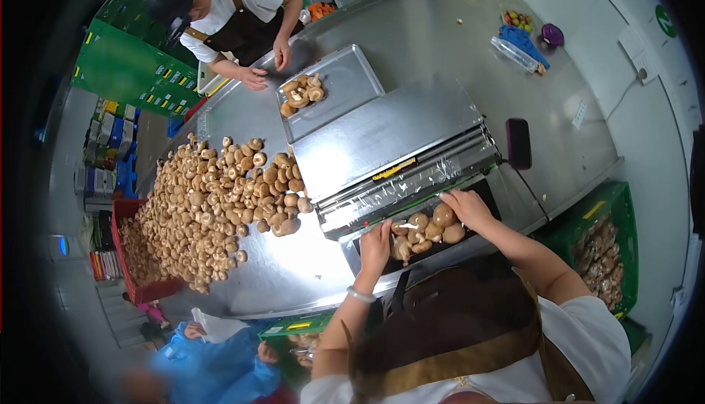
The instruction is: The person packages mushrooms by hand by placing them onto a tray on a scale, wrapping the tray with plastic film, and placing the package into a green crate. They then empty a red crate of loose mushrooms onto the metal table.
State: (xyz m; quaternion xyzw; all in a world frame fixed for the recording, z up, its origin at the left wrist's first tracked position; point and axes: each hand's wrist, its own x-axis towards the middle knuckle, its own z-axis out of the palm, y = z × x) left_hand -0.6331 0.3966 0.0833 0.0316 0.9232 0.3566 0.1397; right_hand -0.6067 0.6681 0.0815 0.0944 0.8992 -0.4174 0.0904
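Observation:
A pack of brown mushrooms (pixel 422 232), with bright glints like clear film over it, lies along the front of a metal film-wrapping machine (pixel 389 136). My left hand (pixel 375 247), with a pale bangle at the wrist, is closed at the pack's left end. At the far right corner of the pack, my right hand (pixel 468 208) has its fingers curled over the edge. Clear plastic film (pixel 433 174) stretches along the machine's front just beyond my hands. What the fingertips pinch is partly hidden.
Loose mushrooms (pixel 213 198) form a large heap on the left, beside a red crate (pixel 125 257). Across the table, a co-worker stands by a metal tray (pixel 341 88) holding several mushrooms. A phone (pixel 518 143) lies right of the machine; a green crate (pixel 624 250) with packed mushrooms stands at right.

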